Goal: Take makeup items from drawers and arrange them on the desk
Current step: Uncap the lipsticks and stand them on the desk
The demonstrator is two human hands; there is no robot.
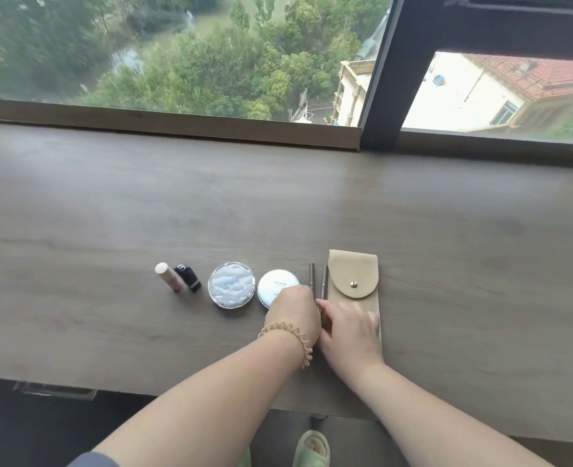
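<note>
as the stiff, light pencils [324,281] just left of the pouch [352,267] may roll, pinch them mid-barrel; your right hand [351,326] lies flat on the pouch, while your left hand [295,308] hides its grip.

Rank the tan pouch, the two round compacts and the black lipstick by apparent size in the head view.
1. Tan fabric snap-flap pouch, largest.
2. Blue-white patterned round compact and plain white round compact: about alike; the left hand hides part of the white one.
3. Small black lipstick tube, smallest.
</note>
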